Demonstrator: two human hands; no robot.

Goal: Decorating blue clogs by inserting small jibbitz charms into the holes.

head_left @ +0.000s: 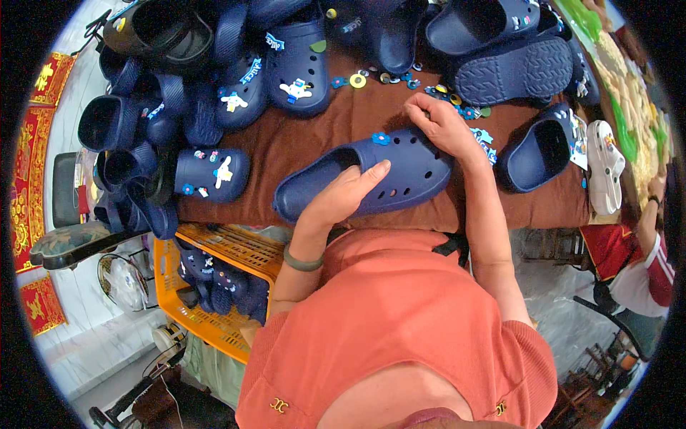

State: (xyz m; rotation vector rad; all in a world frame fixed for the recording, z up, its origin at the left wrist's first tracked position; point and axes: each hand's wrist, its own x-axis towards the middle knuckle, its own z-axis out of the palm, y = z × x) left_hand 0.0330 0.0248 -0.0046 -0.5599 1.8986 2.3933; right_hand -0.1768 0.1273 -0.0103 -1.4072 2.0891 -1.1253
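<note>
A navy clog [411, 168] lies before me on the brown cloth, its toe to the right and its open heel to the left. One blue flower charm [380, 139] sits on its holed upper. My left hand [341, 194] grips the clog's near side, thumb on the upper and the other fingers hidden. Just above the toe, my right hand [444, 129] is closed with its fingers curled together; whatever they may hold is hidden. Behind that hand lie loose charms [466, 112], blue, yellow and black.
Several navy clogs [296, 64] crowd the far and left parts of the table's brown cloth [243, 161]. To the right stand another navy clog [539, 154] and a white shoe [604, 168]. An orange crate [236, 250] of clogs is below left. Another person's arm [649, 214] shows far right.
</note>
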